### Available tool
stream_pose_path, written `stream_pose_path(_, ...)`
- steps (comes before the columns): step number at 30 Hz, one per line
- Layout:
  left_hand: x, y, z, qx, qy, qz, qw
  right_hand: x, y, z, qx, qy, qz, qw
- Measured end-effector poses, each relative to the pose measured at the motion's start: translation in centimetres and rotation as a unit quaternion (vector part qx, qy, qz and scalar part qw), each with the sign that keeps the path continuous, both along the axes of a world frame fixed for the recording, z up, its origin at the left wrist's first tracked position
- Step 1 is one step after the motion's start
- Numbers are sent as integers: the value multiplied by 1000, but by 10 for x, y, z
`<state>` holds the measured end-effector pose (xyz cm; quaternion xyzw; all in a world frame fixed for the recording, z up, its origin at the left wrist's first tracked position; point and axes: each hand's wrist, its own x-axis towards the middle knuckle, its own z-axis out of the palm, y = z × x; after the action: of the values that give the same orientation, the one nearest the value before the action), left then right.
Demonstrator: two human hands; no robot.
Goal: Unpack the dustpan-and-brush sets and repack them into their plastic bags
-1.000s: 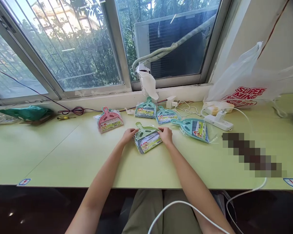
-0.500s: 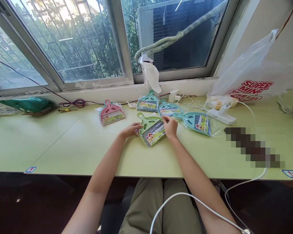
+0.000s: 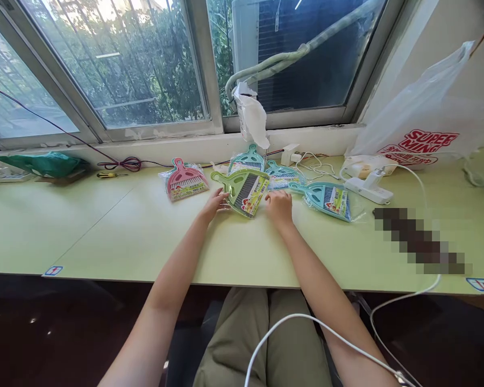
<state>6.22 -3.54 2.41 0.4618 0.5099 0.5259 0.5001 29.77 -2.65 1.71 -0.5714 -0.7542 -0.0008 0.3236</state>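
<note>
A light green dustpan and brush set (image 3: 248, 192) in clear wrap lies in front of me, its handle pointing left. My left hand (image 3: 215, 205) is closed at its lower left edge, fingertips on the wrapping. My right hand (image 3: 279, 209) is beside the right edge with its fingers curled in; I see nothing in them. Behind the green set are blue-green dustpan sets, one at the back (image 3: 248, 157), one to its right (image 3: 281, 176) and one nearer on the right (image 3: 326, 200). To the left lies a pink dustpan set (image 3: 185, 180).
A white power strip (image 3: 369, 188) with cables lies on the pale green table (image 3: 116, 242), near a white plastic bag (image 3: 419, 118). Far left are a green bag (image 3: 48, 164), a coiled dark cable (image 3: 129, 164) and a screwdriver (image 3: 108, 174). A white cable crosses my lap.
The green dustpan set has moved away from me and turned, its handle swinging to the left. My right hand has come off its upper edge. My left hand stays at its left side.
</note>
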Motion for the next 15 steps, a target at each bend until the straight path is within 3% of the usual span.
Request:
stream_pose_path(3, 0, 2, -2, 20, -12, -3, 1000, 4, 7, -3, -37, 49, -37, 997)
stream_pose_path(6, 0, 2, -3, 32, -20, -27, 999, 3, 13, -6, -50, 166, -15, 985)
stream_pose_path(10, -1, 3, -5, 61, -33, -68, 995, -2, 22, -12, -34, 331, 41, 942)
stream_pose_path(15, -3, 4, -7, 53, -48, -75, 995, -4, 32, -21, -79, 456, 78, 883)
